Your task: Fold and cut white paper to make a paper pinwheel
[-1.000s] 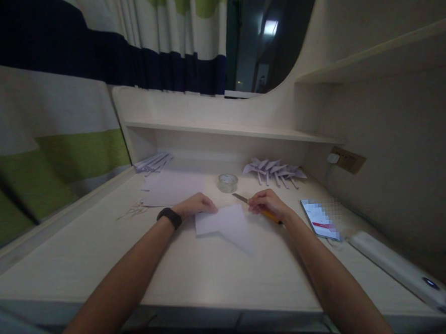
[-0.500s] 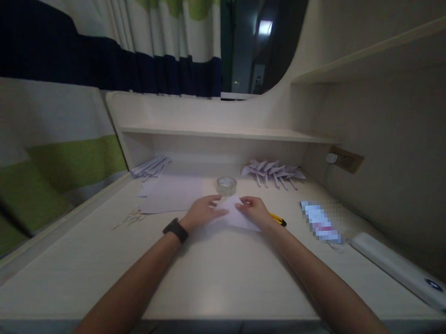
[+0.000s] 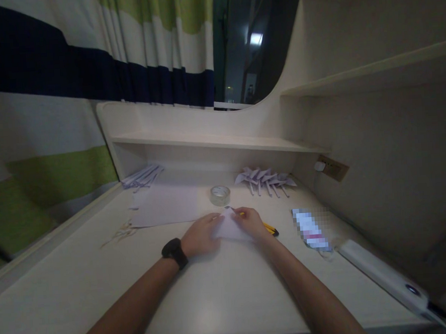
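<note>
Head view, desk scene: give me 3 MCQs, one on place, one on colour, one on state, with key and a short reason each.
1. Where is the tape roll?
A. on the upper shelf
B. on the desk beyond the hands
C. on the phone

2. What colour is the wristband on the left arm?
A. black
B. white
C. red

3. What is the state of the folded paper?
A. lying untouched by the curtain
B. rolled into a tube
C. held down on the desk by both hands

Key:
1 B: it stands on the desk beyond the fingertips.
2 A: the band shows dark black at the wrist.
3 C: the left hand and right hand both rest on it.
</note>
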The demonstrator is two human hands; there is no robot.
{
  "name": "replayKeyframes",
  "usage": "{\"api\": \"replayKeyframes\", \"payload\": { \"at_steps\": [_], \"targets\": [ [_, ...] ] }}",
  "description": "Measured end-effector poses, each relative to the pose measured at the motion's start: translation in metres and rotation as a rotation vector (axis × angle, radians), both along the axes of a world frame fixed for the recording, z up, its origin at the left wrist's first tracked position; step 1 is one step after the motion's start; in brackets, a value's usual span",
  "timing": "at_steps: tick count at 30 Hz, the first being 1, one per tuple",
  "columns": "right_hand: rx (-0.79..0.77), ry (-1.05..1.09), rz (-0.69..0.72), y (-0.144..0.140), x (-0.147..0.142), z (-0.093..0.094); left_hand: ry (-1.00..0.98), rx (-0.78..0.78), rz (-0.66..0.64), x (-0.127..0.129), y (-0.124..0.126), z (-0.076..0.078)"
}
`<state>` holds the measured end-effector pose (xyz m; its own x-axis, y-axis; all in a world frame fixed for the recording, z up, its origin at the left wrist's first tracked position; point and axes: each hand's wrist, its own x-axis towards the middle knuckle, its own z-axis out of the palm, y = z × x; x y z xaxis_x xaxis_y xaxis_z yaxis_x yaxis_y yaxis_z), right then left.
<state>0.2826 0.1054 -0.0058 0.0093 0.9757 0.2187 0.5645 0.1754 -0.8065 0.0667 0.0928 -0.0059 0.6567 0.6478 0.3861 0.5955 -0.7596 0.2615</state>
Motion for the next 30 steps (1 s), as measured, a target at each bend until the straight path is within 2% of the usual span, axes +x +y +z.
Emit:
{"api": "replayKeyframes", "payload": {
  "at_steps": [2,5,7,10,13,15,21,27,30],
  "targets": [
    [0.065,-0.118,-0.062,-0.002,0.007,0.007,0.0,-0.008,0.005,0.0,0.0,-0.002],
    [0.083,-0.311,-0.183,-0.007,0.024,0.017,0.015,-0.003,0.02,-0.002,-0.001,-0.005],
    [0.091,-0.445,-0.187,-0.01,0.037,0.018,0.006,0.017,0.046,-0.002,-0.001,-0.007],
    [0.148,-0.55,-0.113,-0.014,0.052,0.009,-0.046,0.06,0.051,-0.003,-0.004,-0.011],
    [0.164,-0.647,-0.136,-0.017,0.058,-0.005,-0.086,0.094,0.039,-0.002,-0.01,-0.015],
    [0.163,-0.705,-0.145,-0.018,0.06,-0.012,-0.103,0.104,0.075,-0.001,-0.015,-0.016],
    [0.172,-0.772,-0.15,-0.021,0.062,-0.013,-0.126,0.079,0.149,-0.003,-0.019,-0.012],
    [0.13,-0.838,-0.063,-0.022,0.061,-0.008,-0.162,0.027,0.179,-0.006,-0.021,-0.005],
    [0.127,-0.846,-0.098,-0.025,0.06,-0.008,-0.174,0.013,0.187,-0.005,-0.021,-0.005]
  ]
}}
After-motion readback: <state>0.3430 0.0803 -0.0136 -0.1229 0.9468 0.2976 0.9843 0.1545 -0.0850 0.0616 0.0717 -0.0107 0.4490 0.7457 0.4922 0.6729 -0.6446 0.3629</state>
